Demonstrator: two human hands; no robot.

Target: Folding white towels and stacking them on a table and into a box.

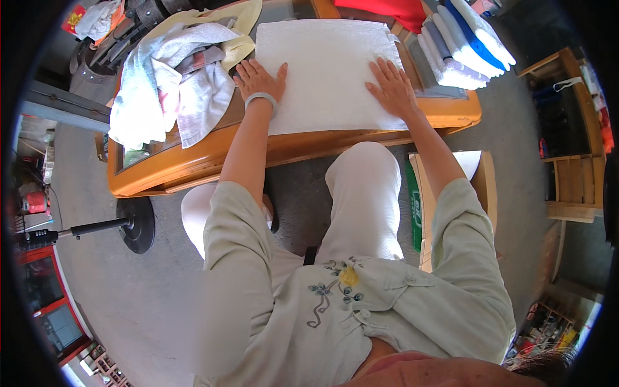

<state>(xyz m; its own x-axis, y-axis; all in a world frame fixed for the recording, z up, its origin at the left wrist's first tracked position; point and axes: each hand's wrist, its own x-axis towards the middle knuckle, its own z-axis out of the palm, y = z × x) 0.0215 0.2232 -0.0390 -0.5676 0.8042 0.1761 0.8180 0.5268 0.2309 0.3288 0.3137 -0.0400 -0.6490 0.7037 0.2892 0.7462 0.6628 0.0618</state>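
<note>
A white towel (329, 77) lies spread flat on the wooden, glass-topped table (303, 145), its near edge reaching the table's front rim. My left hand (260, 82), with a pale bangle at the wrist, rests open on the towel's left edge, fingers apart. On the right edge my right hand (393, 90) lies open too, palm down with the fingers stretched away from me. Neither hand grips anything. Left of my left hand is a loose heap of crumpled towels (177, 77), white, pale blue and yellow. A stack of folded towels (461, 45), white, grey and blue, sits at the far right.
Red cloth (383, 11) lies at the table's back. Below its right side stands an open cardboard box (485, 193) beside my leg. A stand with a round black base (135, 226) is on the floor at left. Wooden furniture (570, 135) stands farther right.
</note>
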